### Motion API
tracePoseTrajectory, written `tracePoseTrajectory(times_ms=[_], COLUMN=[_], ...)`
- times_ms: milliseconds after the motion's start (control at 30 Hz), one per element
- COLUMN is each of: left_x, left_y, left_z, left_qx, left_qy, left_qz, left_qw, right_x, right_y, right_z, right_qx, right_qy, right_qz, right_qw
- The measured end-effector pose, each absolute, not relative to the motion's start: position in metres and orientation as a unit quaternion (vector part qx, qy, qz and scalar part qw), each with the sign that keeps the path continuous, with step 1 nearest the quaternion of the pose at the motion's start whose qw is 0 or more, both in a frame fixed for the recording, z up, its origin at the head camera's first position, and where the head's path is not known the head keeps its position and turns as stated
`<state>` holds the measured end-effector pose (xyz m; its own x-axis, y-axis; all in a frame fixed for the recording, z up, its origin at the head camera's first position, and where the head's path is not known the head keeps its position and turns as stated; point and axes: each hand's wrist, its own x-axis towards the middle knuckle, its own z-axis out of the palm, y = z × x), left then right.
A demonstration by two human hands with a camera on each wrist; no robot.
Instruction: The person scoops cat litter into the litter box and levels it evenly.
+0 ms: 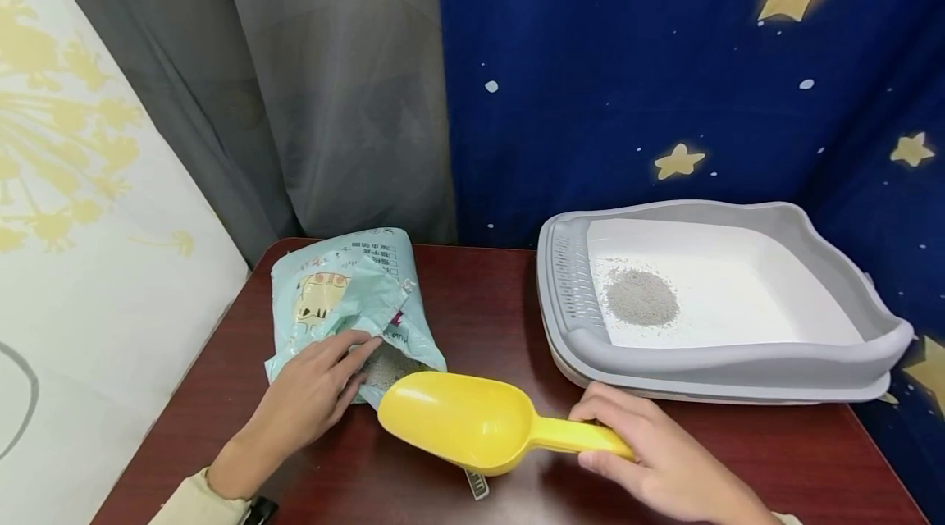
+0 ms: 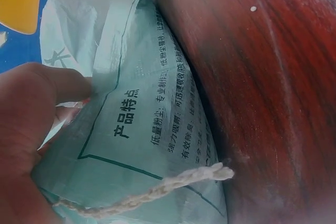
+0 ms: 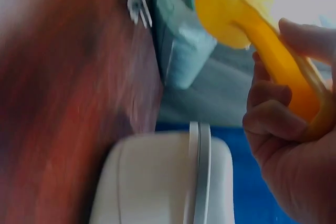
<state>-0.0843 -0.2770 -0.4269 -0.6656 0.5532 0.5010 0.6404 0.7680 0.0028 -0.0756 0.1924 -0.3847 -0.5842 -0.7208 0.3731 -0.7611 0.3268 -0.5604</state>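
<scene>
A light-green bag of cat litter (image 1: 347, 279) lies on the table with its mouth toward me, grey granules (image 1: 387, 365) showing inside. My left hand (image 1: 313, 390) pinches the edge of the bag's mouth and holds it up; in the left wrist view the thumb presses on the printed plastic. My right hand (image 1: 642, 443) grips the handle of a yellow scoop (image 1: 472, 418), its fingers curled round it. The scoop's bowl looks bare inside and hovers just in front of the bag's mouth. A grey litter box (image 1: 738, 361) stands on the right with a small heap of grey litter (image 1: 641, 298) on its white floor.
Partly hidden under the scoop, a small grey object (image 1: 478, 486) lies on the dark red table (image 1: 487, 303). A frayed white cord (image 2: 157, 190) hangs from the bag. Grey and blue starred curtains (image 1: 546, 82) close off the back, and a pale patterned panel (image 1: 89, 205) stands left.
</scene>
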Motion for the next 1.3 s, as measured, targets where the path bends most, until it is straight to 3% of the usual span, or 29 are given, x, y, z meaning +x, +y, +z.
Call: tracePoseTrajectory(times_ms=[200,667,1000,1300], left_x=[-0.083,-0.088,-0.096,-0.1], left_y=[-0.276,-0.27,-0.269,-0.264], left_z=[-0.426,-0.425,-0.425,-0.422], left_qx=[-0.328,-0.336,-0.37,-0.371], left_qy=[-0.906,-0.9,-0.896,-0.9], left_qz=[-0.095,-0.086,-0.027,-0.064], left_qw=[0.251,0.264,0.243,0.222], right_x=[-0.06,-0.056,-0.057,-0.056], right_y=[0.171,0.164,0.167,0.164], right_z=[-0.391,-0.389,-0.391,-0.386], right_qx=[0.426,0.4,0.389,0.394], right_qy=[-0.827,-0.849,-0.859,-0.857], right_qz=[0.366,0.322,0.308,0.311], right_qw=[0.024,0.129,0.123,0.115])
